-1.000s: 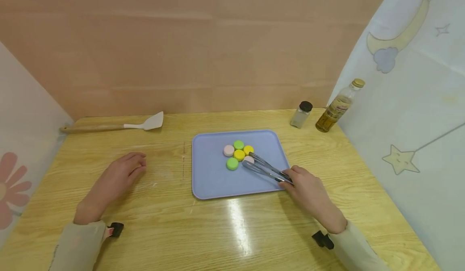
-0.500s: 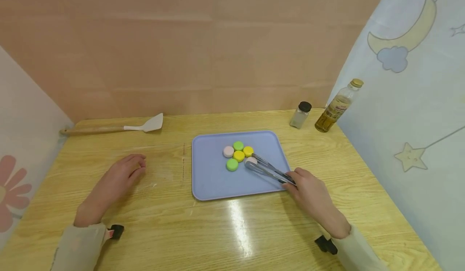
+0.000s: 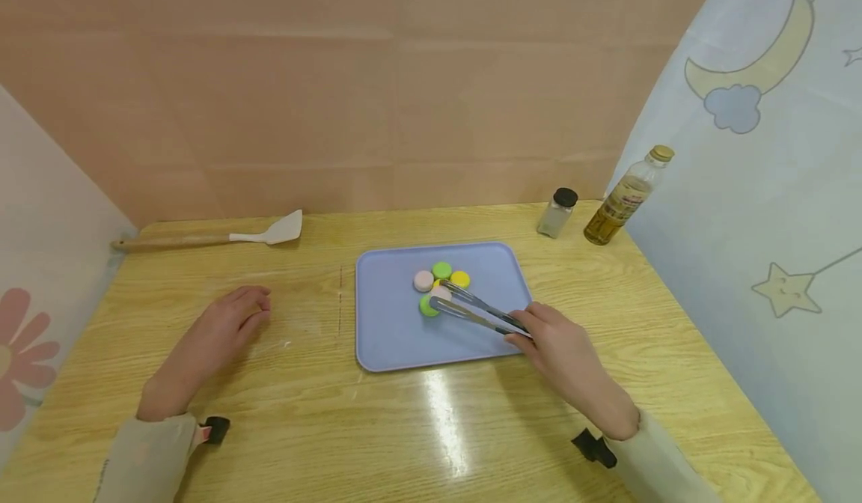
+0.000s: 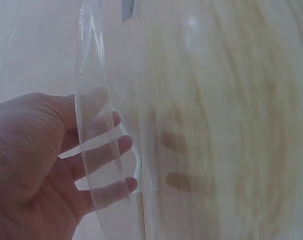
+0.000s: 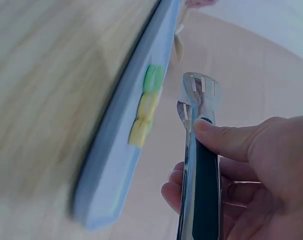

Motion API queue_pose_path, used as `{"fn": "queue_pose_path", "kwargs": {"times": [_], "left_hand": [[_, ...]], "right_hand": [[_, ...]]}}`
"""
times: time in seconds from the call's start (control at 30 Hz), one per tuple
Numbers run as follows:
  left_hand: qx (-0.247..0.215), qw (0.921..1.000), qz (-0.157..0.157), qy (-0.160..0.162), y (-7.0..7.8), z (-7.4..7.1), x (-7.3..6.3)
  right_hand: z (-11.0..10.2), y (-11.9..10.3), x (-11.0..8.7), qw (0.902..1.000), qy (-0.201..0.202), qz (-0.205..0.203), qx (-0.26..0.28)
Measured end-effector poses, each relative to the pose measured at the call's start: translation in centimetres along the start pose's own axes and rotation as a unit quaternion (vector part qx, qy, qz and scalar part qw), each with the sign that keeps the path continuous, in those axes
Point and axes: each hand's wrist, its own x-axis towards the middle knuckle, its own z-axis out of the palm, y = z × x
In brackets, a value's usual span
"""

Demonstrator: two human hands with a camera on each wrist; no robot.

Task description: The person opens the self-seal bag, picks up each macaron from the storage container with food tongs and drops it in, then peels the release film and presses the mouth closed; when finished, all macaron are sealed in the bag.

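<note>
My right hand (image 3: 567, 352) grips metal tongs with dark handle pads (image 5: 205, 187), pinched between thumb and fingers. Between the tong tips in the head view is a pale pink macaron (image 3: 441, 293), held above the others. It partly covers a yellow macaron (image 3: 436, 285) and a green macaron (image 3: 427, 308). Another pink macaron (image 3: 423, 281), a green one (image 3: 441, 270) and a yellow one (image 3: 461, 279) lie close by on the lilac tray (image 3: 404, 349). My left hand (image 3: 215, 338) rests on the table at left with relaxed fingers (image 4: 99, 150), holding nothing.
A white spatula (image 3: 283, 228) with a wooden handle lies at the back left. Toward the back right stand a small black-lidded jar (image 3: 556, 215) and an oil bottle (image 3: 622, 200). Cloth-like walls border the wooden table (image 3: 323, 428). Clear film (image 4: 94, 65) crosses the left wrist view.
The tongs first shift slightly right with the pink macaron, then lift it and carry it left over the yellow and green ones. My left hand stays in place.
</note>
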Motion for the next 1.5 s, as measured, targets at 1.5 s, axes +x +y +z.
{"fn": "queue_pose_path", "kwargs": {"times": [1.5], "left_hand": [[-0.01,0.9991,-0.038,-0.018,-0.2,-0.6,0.5]], "right_hand": [[7.4,-8.5,13.7,0.9726,-0.15,-0.167,-0.06]]}}
